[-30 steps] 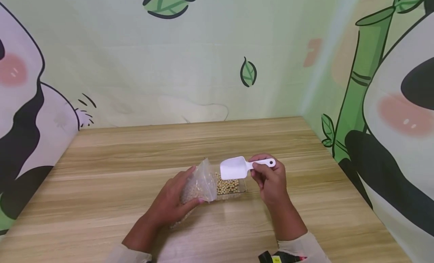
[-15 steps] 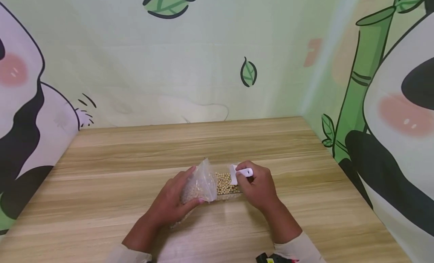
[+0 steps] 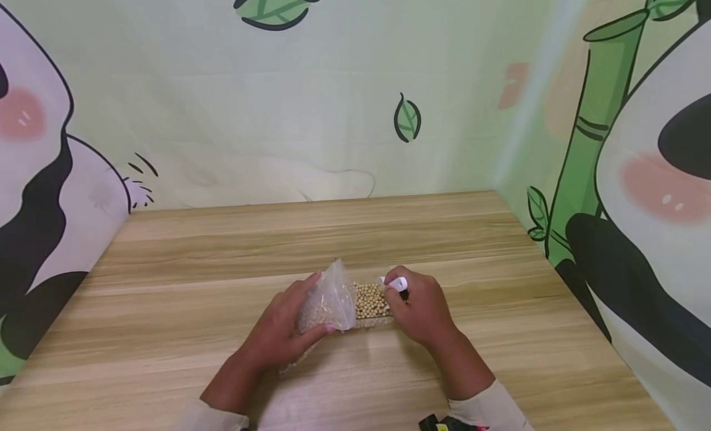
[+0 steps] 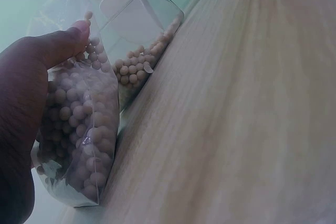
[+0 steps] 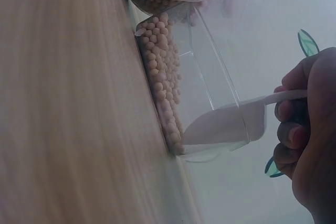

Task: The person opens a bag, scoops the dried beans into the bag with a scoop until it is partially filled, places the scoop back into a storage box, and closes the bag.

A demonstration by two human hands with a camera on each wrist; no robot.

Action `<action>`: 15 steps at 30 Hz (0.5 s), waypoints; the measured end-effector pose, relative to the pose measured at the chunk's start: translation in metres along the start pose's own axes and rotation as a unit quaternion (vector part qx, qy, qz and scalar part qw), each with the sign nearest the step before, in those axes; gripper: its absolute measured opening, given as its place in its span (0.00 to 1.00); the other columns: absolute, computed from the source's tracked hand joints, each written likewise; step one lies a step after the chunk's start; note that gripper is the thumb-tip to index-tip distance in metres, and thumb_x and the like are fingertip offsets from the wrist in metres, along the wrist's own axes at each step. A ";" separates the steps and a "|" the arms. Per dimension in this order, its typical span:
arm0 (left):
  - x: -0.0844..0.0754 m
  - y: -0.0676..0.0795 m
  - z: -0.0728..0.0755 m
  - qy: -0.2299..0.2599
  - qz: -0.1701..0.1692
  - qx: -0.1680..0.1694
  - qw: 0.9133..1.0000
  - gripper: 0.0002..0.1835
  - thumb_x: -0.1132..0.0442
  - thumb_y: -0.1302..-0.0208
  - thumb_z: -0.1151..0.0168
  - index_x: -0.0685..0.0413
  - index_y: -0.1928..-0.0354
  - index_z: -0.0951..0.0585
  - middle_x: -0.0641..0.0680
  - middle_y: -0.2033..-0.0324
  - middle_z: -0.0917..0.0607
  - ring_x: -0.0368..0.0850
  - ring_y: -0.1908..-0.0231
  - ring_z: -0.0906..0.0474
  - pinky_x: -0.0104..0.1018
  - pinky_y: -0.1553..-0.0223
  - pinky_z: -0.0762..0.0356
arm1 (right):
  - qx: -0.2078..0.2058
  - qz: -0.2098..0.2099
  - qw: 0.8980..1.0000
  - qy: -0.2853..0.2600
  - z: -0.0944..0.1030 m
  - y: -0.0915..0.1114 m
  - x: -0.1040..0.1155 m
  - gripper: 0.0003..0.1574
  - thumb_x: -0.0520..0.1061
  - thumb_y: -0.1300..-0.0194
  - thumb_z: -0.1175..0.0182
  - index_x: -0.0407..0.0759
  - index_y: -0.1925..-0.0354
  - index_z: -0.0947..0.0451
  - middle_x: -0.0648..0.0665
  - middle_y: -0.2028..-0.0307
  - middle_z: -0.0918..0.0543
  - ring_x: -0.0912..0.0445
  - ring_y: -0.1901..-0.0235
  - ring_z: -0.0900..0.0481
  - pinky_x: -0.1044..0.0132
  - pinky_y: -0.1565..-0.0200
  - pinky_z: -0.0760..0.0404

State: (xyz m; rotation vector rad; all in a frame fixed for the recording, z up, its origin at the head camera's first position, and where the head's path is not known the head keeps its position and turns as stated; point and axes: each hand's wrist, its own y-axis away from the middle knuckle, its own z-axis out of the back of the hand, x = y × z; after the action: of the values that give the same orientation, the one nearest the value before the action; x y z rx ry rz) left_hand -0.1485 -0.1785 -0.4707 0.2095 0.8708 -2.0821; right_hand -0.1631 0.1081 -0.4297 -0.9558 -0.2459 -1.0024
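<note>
My left hand holds a clear plastic bag of round pale beans, thumb in front and fingers behind. The bag's mouth leans toward a clear box whose bottom is covered with similar beans. My right hand grips the handle of a white scoop. The blade reaches down inside the box at its right end, its tip at the beans, as the right wrist view shows. In the head view the right fingers hide most of the scoop. The left wrist view shows the bag packed with beans.
Box and bag stand on a wood-grain table. Behind it rises a pale green wall with printed leaves, and panda and bamboo pictures flank the sides. A dark wrist device sits by the right sleeve.
My right hand has moved left and turned, lowering the scoop from above the box down into it. My left hand and the bag have stayed where they were.
</note>
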 end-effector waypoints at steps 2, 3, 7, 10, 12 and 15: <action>0.000 0.000 0.000 0.000 -0.001 -0.001 1.000 0.52 0.49 0.38 0.19 0.53 0.16 0.35 0.57 0.35 0.15 0.49 0.45 0.16 0.53 0.44 0.20 | 0.007 -0.014 1.000 -0.001 0.001 0.000 0.002 0.06 0.36 0.38 0.39 0.39 0.67 0.16 0.46 0.77 0.15 0.65 0.77 0.28 0.68 0.72 0.28; 0.000 0.000 -0.001 0.000 -0.002 -0.001 1.000 0.52 0.49 0.38 0.19 0.54 0.16 0.35 0.57 0.35 0.15 0.49 0.45 0.16 0.53 0.45 0.20 | 0.011 -0.018 1.000 -0.001 0.001 -0.001 0.002 0.06 0.36 0.38 0.40 0.39 0.67 0.16 0.46 0.77 0.15 0.64 0.77 0.28 0.68 0.72 0.28; 0.001 0.000 -0.001 0.001 -0.004 -0.002 1.000 0.52 0.50 0.39 0.18 0.55 0.17 0.34 0.57 0.35 0.15 0.49 0.45 0.16 0.53 0.45 0.20 | 0.024 -0.048 0.999 -0.009 0.002 -0.001 0.003 0.08 0.36 0.37 0.42 0.39 0.67 0.16 0.48 0.78 0.17 0.63 0.78 0.30 0.68 0.73 0.30; 0.001 0.000 -0.002 0.001 -0.006 -0.001 1.000 0.52 0.50 0.39 0.18 0.56 0.17 0.34 0.57 0.35 0.15 0.49 0.45 0.16 0.53 0.45 0.20 | 0.025 -0.080 0.996 -0.019 0.002 -0.002 0.002 0.09 0.36 0.36 0.43 0.40 0.66 0.16 0.49 0.79 0.19 0.63 0.79 0.30 0.68 0.74 0.31; 0.001 0.000 -0.001 0.002 -0.005 -0.001 1.000 0.52 0.50 0.39 0.18 0.56 0.17 0.34 0.57 0.35 0.15 0.49 0.45 0.16 0.53 0.45 0.20 | 0.024 -0.096 0.995 -0.023 0.001 -0.002 0.001 0.09 0.37 0.36 0.44 0.41 0.66 0.16 0.50 0.80 0.19 0.62 0.79 0.30 0.68 0.74 0.32; 0.001 0.000 -0.001 -0.001 -0.005 0.000 1.000 0.52 0.50 0.39 0.19 0.56 0.17 0.34 0.57 0.35 0.15 0.49 0.45 0.16 0.53 0.45 0.20 | 0.022 -0.115 0.992 -0.035 0.002 -0.003 0.001 0.10 0.37 0.36 0.44 0.41 0.67 0.16 0.49 0.79 0.19 0.62 0.79 0.29 0.67 0.74 0.32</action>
State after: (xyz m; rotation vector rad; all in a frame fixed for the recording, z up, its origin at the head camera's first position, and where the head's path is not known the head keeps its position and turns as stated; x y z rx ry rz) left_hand -0.1492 -0.1782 -0.4715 0.2024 0.8720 -2.0910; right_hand -0.1644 0.1085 -0.4260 -0.9372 -0.4438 -1.1701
